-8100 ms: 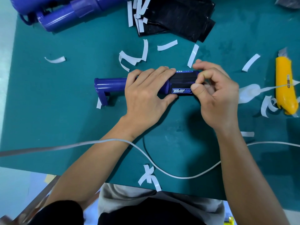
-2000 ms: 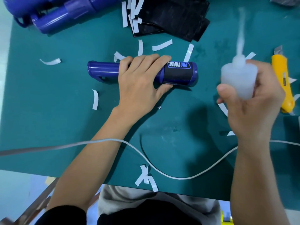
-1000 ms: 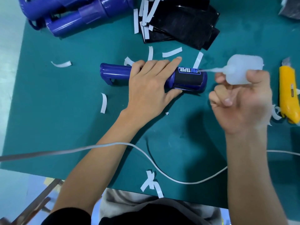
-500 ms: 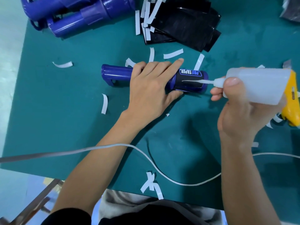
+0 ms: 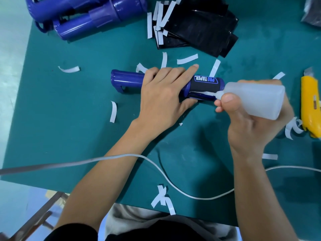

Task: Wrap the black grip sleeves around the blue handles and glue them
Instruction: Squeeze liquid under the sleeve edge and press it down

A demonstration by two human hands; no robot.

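Seen from the head camera, the blue handle [image 5: 127, 80] is lying lengthwise on the green mat [image 5: 69, 119], near its middle, with the black grip sleeve [image 5: 205, 85] wrapped round its right end. The left hand [image 5: 163, 100] is gripping the handle's middle, fingers draped over the top, thumb against the near side. The right hand [image 5: 248, 122] is holding a translucent glue bottle [image 5: 255, 100], fingers and thumb curled round it, the nozzle lying along the sleeve's near side. Spare handles [image 5: 97, 20] and loose black sleeves [image 5: 199, 26] are lying at the far edge, a yellow utility knife [image 5: 311, 105] is sitting at the right, and white strips [image 5: 113, 113] are lying scattered about
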